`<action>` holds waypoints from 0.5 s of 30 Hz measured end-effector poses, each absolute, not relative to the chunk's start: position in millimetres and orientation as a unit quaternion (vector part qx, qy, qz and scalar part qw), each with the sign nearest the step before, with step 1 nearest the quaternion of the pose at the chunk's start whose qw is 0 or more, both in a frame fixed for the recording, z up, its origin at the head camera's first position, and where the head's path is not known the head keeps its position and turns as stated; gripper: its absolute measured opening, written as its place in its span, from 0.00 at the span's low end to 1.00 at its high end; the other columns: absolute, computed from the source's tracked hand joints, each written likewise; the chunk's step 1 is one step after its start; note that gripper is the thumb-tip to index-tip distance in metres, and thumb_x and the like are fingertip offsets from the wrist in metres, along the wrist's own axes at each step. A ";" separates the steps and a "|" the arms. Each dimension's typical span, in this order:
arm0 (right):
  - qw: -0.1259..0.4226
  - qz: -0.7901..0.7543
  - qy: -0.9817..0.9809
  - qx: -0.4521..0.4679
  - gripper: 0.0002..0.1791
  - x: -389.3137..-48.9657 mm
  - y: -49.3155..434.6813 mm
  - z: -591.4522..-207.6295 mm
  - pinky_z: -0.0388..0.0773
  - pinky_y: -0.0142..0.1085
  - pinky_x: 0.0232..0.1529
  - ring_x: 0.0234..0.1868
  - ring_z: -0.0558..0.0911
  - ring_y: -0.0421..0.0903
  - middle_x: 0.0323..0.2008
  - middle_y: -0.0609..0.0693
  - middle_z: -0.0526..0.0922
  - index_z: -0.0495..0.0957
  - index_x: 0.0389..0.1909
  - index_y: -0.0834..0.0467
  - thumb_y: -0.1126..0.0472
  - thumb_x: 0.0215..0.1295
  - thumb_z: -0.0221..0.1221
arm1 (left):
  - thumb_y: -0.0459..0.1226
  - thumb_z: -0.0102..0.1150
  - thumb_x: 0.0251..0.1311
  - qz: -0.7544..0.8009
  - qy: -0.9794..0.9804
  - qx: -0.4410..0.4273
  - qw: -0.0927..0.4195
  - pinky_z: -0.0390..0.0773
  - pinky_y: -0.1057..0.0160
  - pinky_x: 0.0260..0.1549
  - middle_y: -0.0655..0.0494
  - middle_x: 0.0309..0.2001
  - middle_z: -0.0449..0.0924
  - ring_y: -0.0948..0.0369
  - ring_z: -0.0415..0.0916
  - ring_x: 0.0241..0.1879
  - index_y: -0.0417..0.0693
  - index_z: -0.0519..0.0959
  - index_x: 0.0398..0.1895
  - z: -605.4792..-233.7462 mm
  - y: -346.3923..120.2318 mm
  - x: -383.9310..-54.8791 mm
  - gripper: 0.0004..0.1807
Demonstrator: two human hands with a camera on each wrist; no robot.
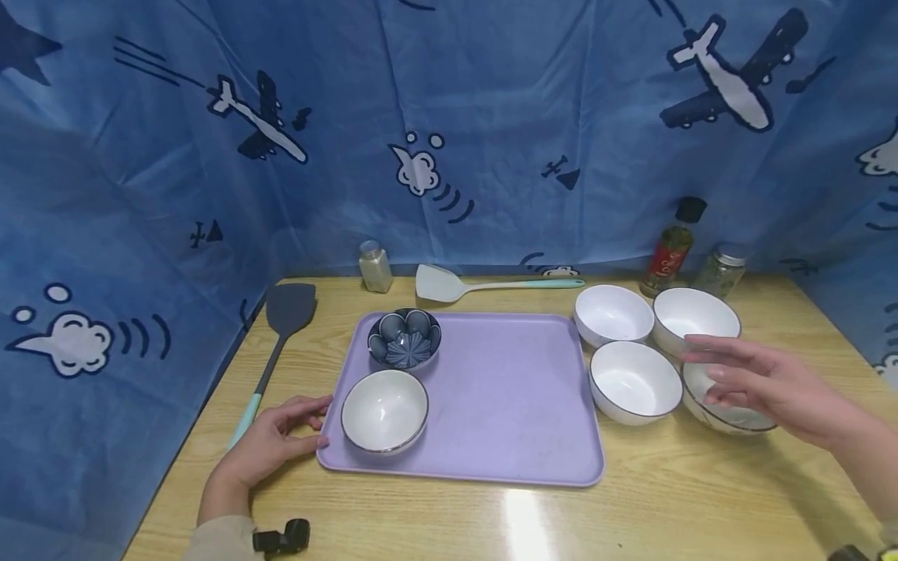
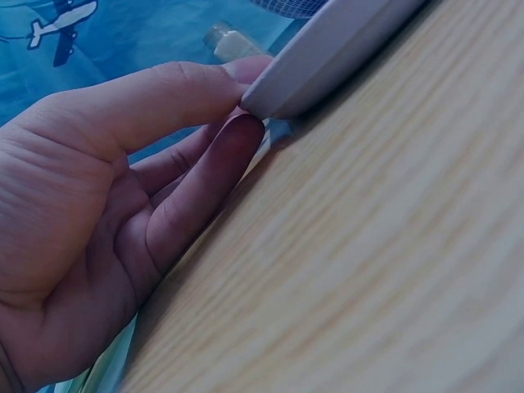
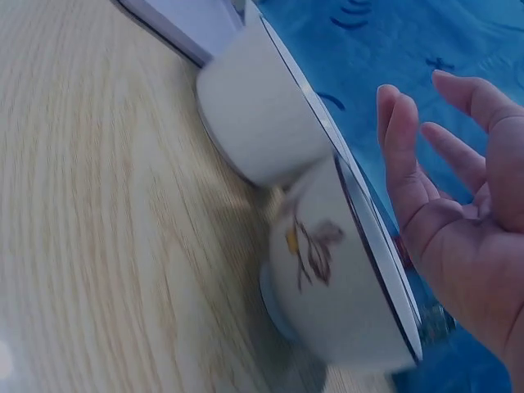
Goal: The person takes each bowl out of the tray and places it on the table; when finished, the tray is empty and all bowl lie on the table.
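At the far left we see a dark spatula (image 1: 290,308) lying on the wooden table (image 1: 456,518). Next, we see the left hand (image 1: 270,436) pinching the left rim of the purple tray (image 1: 512,397), which lies at the table's middle. On its left part we find 2 bowls: a white bowl (image 1: 385,413) just in front of a dark blue bowl (image 1: 404,340). Behind the tray we spot a small jar (image 1: 376,269), then a pale spatula (image 1: 449,289). Right of the tray we count 4 white-lined bowls (image 1: 634,382) clustered together. Farthest right, the right hand (image 1: 779,389) hovers over the front right bowl (image 1: 733,417), fingers loose, grasping nothing.
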State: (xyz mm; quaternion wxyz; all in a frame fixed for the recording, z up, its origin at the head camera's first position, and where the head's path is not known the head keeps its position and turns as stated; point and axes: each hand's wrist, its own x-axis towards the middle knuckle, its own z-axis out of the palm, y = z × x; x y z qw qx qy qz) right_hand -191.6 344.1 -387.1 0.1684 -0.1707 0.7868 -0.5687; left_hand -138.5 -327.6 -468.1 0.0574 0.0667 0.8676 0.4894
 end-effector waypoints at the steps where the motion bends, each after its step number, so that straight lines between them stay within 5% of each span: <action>1: 0.171 -0.563 0.789 -0.176 0.26 -192.1 339.6 -386.2 0.85 0.36 0.43 0.40 0.85 0.46 0.59 0.35 0.80 0.60 0.74 0.59 0.67 0.77 0.48 | 0.43 0.75 0.53 0.490 0.867 0.067 0.057 0.66 0.84 0.55 0.51 0.55 0.79 0.65 0.77 0.48 0.50 0.76 0.66 -468.1 -327.5 -138.4 0.35; 15: 0.207 -0.584 0.760 -0.195 0.27 -203.7 288.0 -382.8 0.85 0.39 0.45 0.42 0.86 0.47 0.61 0.44 0.80 0.60 0.73 0.64 0.65 0.76 0.51 | 0.43 0.74 0.53 0.486 0.870 0.065 0.057 0.66 0.83 0.56 0.51 0.53 0.79 0.65 0.77 0.48 0.49 0.76 0.66 -466.7 -326.6 -137.2 0.35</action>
